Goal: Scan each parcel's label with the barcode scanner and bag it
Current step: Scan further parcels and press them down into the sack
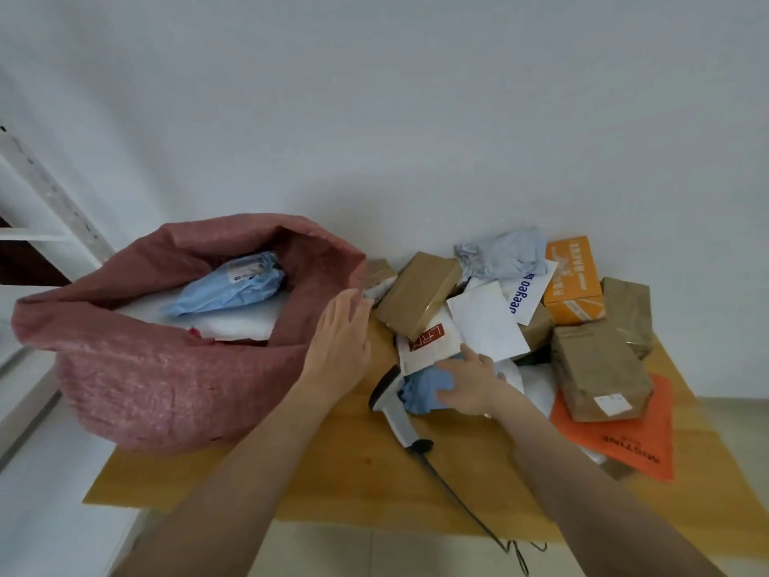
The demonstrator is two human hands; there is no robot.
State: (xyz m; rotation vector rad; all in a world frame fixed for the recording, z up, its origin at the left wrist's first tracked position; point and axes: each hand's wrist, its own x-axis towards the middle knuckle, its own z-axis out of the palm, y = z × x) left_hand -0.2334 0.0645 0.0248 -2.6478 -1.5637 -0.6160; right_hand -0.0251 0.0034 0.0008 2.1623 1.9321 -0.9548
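- On the wooden table [341, 464] I see a big pink woven sack [166, 389] at the left, mouth open; a light blue parcel [233, 291] with its label up lies inside on white packets
- My left hand [339, 339] hovers flat beside the sack's rim — fingers straight, grasping nothing
- My right hand [468, 383] rests on a blue soft parcel [420, 387] at the near edge of the pile, fingers curled over it
- Just left of that parcel the barcode scanner [393, 410] lies on the table, touching it; its black cable trails off the near edge
- Behind and to the right: brown parcels [599, 368], white envelopes [487, 320], an orange box [574, 281], an orange mailer [624, 443] — heaped together
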